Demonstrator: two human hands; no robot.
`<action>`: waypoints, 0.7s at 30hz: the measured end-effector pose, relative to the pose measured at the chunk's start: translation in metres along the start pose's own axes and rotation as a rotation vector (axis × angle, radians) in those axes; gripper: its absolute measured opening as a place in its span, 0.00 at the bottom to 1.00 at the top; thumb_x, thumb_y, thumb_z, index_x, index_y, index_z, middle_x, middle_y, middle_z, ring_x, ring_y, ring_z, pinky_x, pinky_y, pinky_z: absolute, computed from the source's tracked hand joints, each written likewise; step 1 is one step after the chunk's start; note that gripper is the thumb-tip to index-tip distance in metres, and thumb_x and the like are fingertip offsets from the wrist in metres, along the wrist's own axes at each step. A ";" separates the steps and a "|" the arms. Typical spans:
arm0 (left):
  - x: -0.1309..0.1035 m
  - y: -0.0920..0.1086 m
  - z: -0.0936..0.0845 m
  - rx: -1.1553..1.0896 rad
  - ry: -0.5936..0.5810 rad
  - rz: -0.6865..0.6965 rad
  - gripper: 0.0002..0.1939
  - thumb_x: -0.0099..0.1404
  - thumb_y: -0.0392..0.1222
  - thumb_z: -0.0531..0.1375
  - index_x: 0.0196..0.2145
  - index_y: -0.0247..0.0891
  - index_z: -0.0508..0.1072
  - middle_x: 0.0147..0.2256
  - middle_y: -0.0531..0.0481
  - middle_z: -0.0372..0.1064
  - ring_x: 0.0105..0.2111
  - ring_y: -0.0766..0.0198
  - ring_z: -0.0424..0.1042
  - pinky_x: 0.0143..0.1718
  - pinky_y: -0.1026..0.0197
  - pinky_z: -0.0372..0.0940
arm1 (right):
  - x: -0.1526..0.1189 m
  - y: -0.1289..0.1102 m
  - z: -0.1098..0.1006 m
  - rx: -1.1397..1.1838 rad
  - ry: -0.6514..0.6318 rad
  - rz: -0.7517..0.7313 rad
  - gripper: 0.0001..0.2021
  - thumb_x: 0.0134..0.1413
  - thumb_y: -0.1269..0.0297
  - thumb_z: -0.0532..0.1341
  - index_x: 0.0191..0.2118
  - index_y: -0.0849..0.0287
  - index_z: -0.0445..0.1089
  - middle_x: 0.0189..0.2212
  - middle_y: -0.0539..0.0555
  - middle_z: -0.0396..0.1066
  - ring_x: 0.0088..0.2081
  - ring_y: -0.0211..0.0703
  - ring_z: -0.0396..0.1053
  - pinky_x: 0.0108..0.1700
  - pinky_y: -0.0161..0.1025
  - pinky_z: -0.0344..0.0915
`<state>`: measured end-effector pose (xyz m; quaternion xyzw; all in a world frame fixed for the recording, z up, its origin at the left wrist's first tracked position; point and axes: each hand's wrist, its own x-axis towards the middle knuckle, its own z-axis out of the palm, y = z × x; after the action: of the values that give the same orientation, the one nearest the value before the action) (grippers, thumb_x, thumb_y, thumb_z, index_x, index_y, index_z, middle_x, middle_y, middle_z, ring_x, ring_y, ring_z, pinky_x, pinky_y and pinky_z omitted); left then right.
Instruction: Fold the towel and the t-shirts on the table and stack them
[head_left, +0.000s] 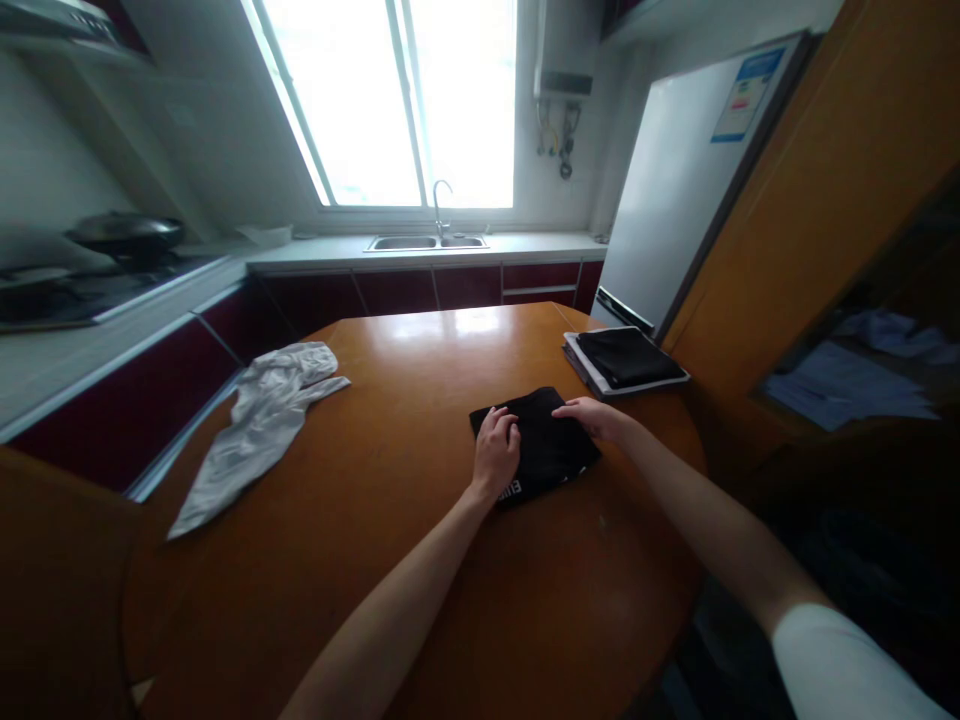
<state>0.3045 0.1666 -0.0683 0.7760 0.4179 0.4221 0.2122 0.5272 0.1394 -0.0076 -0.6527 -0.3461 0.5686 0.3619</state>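
A folded black cloth (551,440) with white lettering at its near edge lies flat on the wooden table (405,400). My left hand (497,450) rests on the cloth's left part, its fingers slightly bent and apart. At the cloth's upper right edge is my right hand (589,415), with thumb and fingers close together on the fabric; whether they pinch it is too small to tell.
A crumpled silvery-white garment (262,430) lies at the table's left. Folded dark and white cloths (630,358) are stacked at the right rear edge, near the fridge (675,190). Beyond the table are a sink (427,242) and a stove with a pan (127,232).
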 end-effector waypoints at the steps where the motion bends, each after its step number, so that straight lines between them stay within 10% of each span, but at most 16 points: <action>1: 0.002 -0.002 -0.001 -0.017 0.027 -0.010 0.13 0.71 0.38 0.52 0.45 0.39 0.76 0.56 0.42 0.69 0.63 0.52 0.62 0.65 0.46 0.57 | -0.002 -0.001 0.000 0.015 -0.020 0.004 0.08 0.51 0.65 0.71 0.35 0.61 0.74 0.31 0.55 0.80 0.29 0.40 0.76 0.29 0.31 0.72; 14: 0.010 -0.007 -0.003 -0.139 0.079 -0.066 0.11 0.67 0.38 0.52 0.42 0.40 0.74 0.46 0.45 0.73 0.52 0.54 0.69 0.59 0.48 0.62 | -0.048 -0.065 -0.028 0.013 0.178 -0.313 0.25 0.47 0.72 0.70 0.53 0.60 0.72 0.36 0.54 0.80 0.35 0.43 0.78 0.35 0.33 0.74; 21: 0.020 0.038 0.036 -0.733 -0.239 -0.338 0.17 0.66 0.45 0.62 0.51 0.39 0.70 0.48 0.42 0.76 0.45 0.60 0.76 0.50 0.56 0.69 | -0.082 -0.117 -0.070 -0.142 0.232 -0.374 0.18 0.47 0.73 0.71 0.46 0.59 0.78 0.35 0.54 0.80 0.35 0.43 0.77 0.38 0.34 0.74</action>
<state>0.3584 0.1630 -0.0530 0.6133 0.3340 0.4092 0.5873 0.5830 0.1210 0.1402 -0.6618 -0.4562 0.3872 0.4516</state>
